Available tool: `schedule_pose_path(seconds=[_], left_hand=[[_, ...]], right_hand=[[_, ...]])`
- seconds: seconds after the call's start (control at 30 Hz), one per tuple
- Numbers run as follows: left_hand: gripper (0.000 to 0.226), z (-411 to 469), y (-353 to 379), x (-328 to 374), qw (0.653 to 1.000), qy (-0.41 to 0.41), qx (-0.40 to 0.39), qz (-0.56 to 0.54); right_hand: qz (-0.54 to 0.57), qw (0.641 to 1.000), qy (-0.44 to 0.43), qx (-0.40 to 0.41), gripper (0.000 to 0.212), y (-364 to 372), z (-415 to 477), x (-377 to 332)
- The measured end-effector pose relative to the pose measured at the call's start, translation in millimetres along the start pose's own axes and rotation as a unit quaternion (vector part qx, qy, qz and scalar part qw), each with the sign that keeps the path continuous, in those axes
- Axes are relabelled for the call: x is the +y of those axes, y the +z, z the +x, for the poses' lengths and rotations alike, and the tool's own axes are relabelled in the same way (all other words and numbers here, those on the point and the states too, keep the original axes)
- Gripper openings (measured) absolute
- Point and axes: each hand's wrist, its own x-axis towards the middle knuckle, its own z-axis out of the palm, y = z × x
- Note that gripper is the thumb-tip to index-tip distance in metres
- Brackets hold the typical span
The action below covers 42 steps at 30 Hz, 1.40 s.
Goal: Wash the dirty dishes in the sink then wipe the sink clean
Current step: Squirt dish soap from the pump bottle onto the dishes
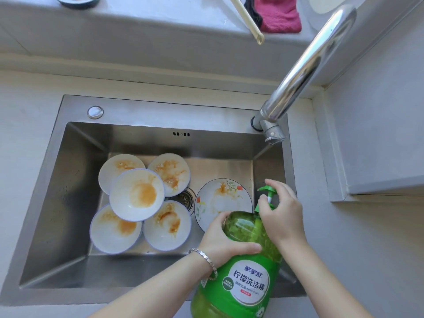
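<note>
A steel sink [68, 171] holds several white bowls stained orange; one bowl [137, 195] lies on top of the others at the left. A flowered plate [221, 200] with orange smears lies right of the drain [186, 198]. Over the sink's front right corner I hold a large green dish soap bottle [241, 271], tilted toward the plate. My left hand [223, 242] grips the bottle's shoulder. My right hand [283, 212] is wrapped around its green pump head [267, 191], whose nozzle points left.
A chrome faucet [307, 67] slants over the sink's back right corner, with no water running. On the ledge behind lie a pink cloth [281, 16] and a cream handle [247, 19]. Grey counter [367, 237] surrounds the sink.
</note>
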Motion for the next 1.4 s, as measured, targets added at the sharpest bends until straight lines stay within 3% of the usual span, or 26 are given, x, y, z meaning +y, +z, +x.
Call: schedule_pose_path(seconds=[0.2, 0.4, 0.57, 0.7, 0.8, 0.87, 0.93, 1.0, 1.07, 1.13, 1.23, 1.4], left_hand=[[0.101, 4.0, 1.5, -0.5, 1.000, -0.002, -0.006, 0.013], [0.068, 3.1, -11.8, 2.9, 0.999, 0.036, -0.015, 0.032], [0.077, -18.3, -37.8, 22.5, 0.983, 0.139, 0.048, 0.114], [0.094, -39.0, -69.6, 26.2, 0.957, 0.211, 0.118, 0.158], [0.096, -48.2, -89.1, 16.1, 0.934, 0.250, 0.175, 0.185], [0.097, -49.1, -95.7, 5.2, 0.923, 0.257, 0.215, 0.190], [0.097, -46.2, -99.1, -3.0, 0.918, 0.248, 0.254, 0.179], [0.098, -40.8, -101.5, -9.1, 0.915, 0.243, 0.279, 0.163], [0.099, -35.2, -102.5, -12.9, 0.909, 0.252, 0.294, 0.152], [0.099, -29.3, -102.1, -15.5, 0.905, 0.264, 0.300, 0.144], [0.099, -20.7, -100.6, -17.5, 0.900, 0.277, 0.304, 0.144], [0.097, -13.2, -98.3, -16.8, 0.887, 0.299, 0.313, 0.160]], right_hand=[[0.005, 1.000, 0.016, 0.016, 0.026, -2.9, -3.0, 2.0], [0.038, 0.999, 0.004, -0.016, 0.046, -3.5, -5.2, -4.9], [0.133, 0.988, -0.064, -0.042, 0.048, -13.3, -5.6, -22.3], [0.171, 0.979, -0.056, -0.092, 0.033, -18.0, -7.3, -16.0], [0.021, 0.988, 0.028, -0.149, 0.031, -1.1, -6.4, 18.7], [-0.058, 0.959, 0.143, -0.237, 0.028, 21.7, -8.0, 49.8], [-0.056, 0.915, 0.277, -0.288, 0.017, 47.8, -13.0, 75.7], [0.015, 0.871, 0.403, -0.282, 0.017, 73.1, -17.3, 97.8], [0.074, 0.834, 0.485, -0.253, 0.031, 95.7, -20.3, 116.7], [0.078, 0.841, 0.492, -0.212, 0.043, 115.4, -19.8, 128.8], [0.049, 0.875, 0.455, -0.159, 0.030, 134.8, -13.8, 131.6], [0.044, 0.874, 0.474, -0.098, 0.026, 141.8, -10.7, 133.3]])
